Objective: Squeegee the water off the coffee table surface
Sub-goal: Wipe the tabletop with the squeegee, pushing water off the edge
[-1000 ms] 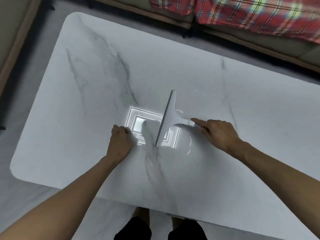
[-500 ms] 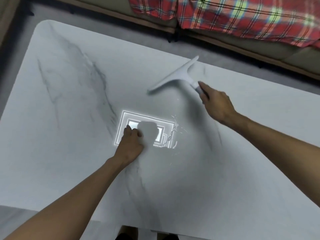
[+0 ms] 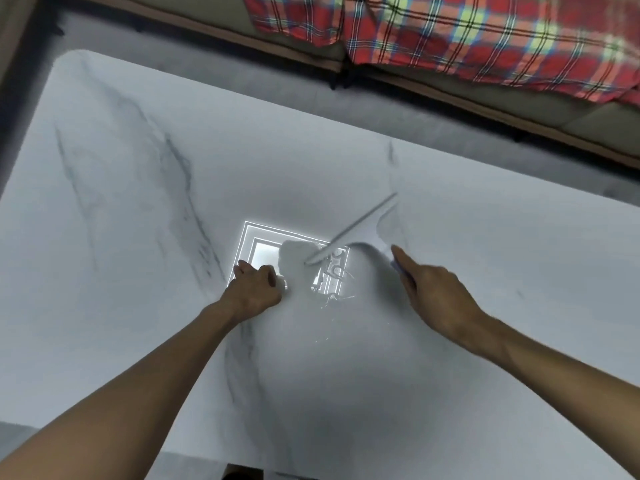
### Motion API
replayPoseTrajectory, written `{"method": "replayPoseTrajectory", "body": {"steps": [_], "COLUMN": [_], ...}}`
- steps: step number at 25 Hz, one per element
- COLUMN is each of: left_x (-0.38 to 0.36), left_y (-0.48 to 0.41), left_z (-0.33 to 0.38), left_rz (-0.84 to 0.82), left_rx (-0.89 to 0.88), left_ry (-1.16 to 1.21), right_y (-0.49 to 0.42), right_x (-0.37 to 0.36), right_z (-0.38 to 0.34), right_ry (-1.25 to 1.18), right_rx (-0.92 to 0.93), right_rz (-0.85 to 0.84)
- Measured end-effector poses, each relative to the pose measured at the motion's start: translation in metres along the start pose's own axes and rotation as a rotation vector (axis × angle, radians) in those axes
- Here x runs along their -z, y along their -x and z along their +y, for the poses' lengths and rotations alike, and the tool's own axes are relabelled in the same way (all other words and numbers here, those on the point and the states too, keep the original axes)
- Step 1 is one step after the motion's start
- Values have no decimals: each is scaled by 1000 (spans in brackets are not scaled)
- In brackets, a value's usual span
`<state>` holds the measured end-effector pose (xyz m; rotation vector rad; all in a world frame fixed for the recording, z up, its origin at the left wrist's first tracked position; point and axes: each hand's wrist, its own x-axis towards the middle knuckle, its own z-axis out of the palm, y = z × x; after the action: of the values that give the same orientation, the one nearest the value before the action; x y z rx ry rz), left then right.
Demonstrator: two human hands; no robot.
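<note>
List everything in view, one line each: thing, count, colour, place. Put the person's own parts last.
coffee table: 1, white marble with grey veins, fills most of the view
squeegee: 1, white, blurred, at table centre
water: small patch, clear, glinting beside the ceiling-light reflection
plaid blanket: 1, red with yellow-green checks, on the sofa at top
sofa: 1, beige, behind the table
left hand: 1, fisted, resting on the table
right hand: 1, gripping the squeegee handle
</note>
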<state>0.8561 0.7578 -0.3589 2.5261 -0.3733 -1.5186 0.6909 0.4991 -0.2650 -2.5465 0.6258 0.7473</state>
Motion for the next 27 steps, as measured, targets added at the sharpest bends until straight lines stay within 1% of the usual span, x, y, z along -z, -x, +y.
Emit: {"method": "replayPoseTrajectory", "body": {"steps": [2,4,7,10,12,14,16,17,18,20,22,23,24,26,27], "left_x": [0,-8,-25,-31,-31,-27,-22,-21,-19,-18,-19,-19,-18,-17,-17], "left_y": [2,3,0,-6,-9,-10,-8,-8,-6,-3,1,2,3,4,3], "left_z": [4,10,22,26,27,29,35,37,40,45,48,49,49,48,46], "left_rz": [85,134,108,36,10,-18,-58,-71,-75,-72,-73,-78,-73,-58,-56], "left_rx": [-48,-112,-162,-107,-83,-59,-36,-27,-24,-19,-30,-32,-31,-40,-46], "left_ry": [24,59,34,-9,-19,-7,13,21,24,15,-8,-9,0,4,6], "right_y": [19,8,-53,-120,-135,-122,-87,-66,-42,5,32,31,21,-18,-43], "right_x": [16,39,73,85,79,62,42,30,20,8,12,21,32,57,71], "right_z": [9,11,4,1,-2,-2,3,10,16,24,28,29,31,31,29], "right_ry": [-18,-92,-203,-327,-337,-254,-163,-160,-170,-168,-153,-141,-118,-94,-109], "right_rx": [-26,-39,-90,-187,-222,-206,-176,-176,-188,-235,-265,-254,-230,-183,-178], "right_rz": [-26,56,186,204,197,206,212,197,153,7,-64,-47,8,150,191]}}
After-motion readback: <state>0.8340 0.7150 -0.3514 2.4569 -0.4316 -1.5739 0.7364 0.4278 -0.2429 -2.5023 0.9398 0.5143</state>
